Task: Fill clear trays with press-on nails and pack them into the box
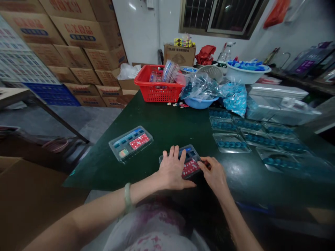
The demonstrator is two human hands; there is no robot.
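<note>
- Your left hand point(171, 170) lies spread over the left end of the transparent plastic tray point(190, 162), fingers extended and pressing on it rather than clenched.
- Your right hand point(213, 174) grasps the tray's right end, with the fingertips point(201, 164) pinched at its edge.
- That tray sits on the dark green table point(162, 129) right at the near edge, between your hands. It holds a red patterned card point(190, 168) and small blue pieces.
- A jade bangle point(127, 198) circles your left wrist.
- To your left, a second tray point(131, 143) lies apart on the table, holding a matching red card and blue pieces.
- To your right, rows of transparent trays with blue pieces point(230, 143) lie side by side.
- Farther off stand a red plastic basket point(157, 91) of packaged items and a blue bowl point(200, 103) under a plastic bag of blue pieces point(200, 87).
- A white bowl point(247, 75) filled with blue packets stands beyond them, near silver bags point(277, 104).
- Stacked cardboard cartons point(78, 45) rise along the wall at the far left.
</note>
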